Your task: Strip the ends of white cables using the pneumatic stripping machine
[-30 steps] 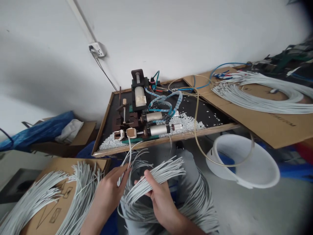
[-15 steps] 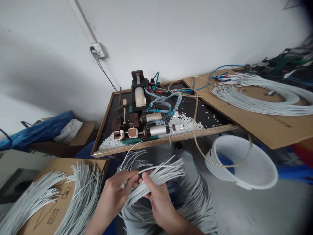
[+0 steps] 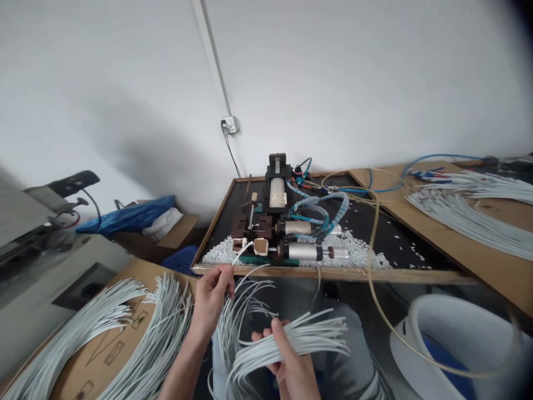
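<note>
Our left hand (image 3: 214,291) was raised toward the bench (image 3: 333,272), its fingers (image 3: 227,278) pinched shut on a single white wire (image 3: 244,251), whose far end reached the small block at the front of the machine (image 3: 287,233); we judged it was held out straight so the tip could meet that block. Our right hand (image 3: 287,361) sat low over the lap, palm turned inward, fingers closed around the bundle of wires (image 3: 291,341), keeping the loose ends fanned out to the right. White scraps (image 3: 358,253) lay around the machine on the dark bench top. More wires (image 3: 137,328) rested on cardboard (image 3: 112,347) to the left, and a white bucket (image 3: 458,344) stood to the right.
</note>
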Tool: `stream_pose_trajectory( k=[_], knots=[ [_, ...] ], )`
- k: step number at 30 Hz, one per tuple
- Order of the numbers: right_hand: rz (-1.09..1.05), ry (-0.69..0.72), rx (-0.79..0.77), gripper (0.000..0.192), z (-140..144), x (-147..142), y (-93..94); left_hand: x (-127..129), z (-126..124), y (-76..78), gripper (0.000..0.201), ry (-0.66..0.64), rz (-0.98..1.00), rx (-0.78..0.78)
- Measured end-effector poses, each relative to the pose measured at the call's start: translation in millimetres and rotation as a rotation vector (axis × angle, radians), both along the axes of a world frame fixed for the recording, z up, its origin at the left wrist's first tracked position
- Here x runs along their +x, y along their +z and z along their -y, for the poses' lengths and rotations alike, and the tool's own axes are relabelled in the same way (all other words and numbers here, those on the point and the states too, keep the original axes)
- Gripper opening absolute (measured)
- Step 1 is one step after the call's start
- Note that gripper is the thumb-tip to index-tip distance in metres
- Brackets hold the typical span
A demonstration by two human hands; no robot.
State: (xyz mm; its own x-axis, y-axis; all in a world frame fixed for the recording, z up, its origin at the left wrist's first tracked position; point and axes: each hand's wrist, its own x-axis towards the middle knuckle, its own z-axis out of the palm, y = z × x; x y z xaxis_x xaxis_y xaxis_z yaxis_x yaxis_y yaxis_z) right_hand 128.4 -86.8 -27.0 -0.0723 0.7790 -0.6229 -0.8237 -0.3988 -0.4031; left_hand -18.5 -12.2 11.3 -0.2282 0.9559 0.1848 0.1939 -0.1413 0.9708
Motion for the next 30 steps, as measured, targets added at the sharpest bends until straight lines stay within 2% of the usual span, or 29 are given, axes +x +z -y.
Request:
stream_pose_trajectory(
  k=[5,11,21,30],
  knots=[
    [0.001,0.005,-0.037,0.056,-1.8,0.2,1.2,20.0,-17.0,-15.9,0.027,0.154,-0.064,0.072],
    [-0.010,-0.006,-0.066,0.060,-3.8,-1.6,-6.1,31.5,-29.4,-35.0,0.029,0.207,-0.176,0.100],
    [0.034,-0.008,-0.072,0.054,-4.8,-3.6,-18.2,32.8,-34.3,-40.2,0.032,0.278,-0.266,0.143],
    [0.027,-0.027,-0.070,0.057,-7.0,-2.3,-13.1,32.6,-40.7,-44.5,0.037,0.308,-0.223,0.095]
  ],
)
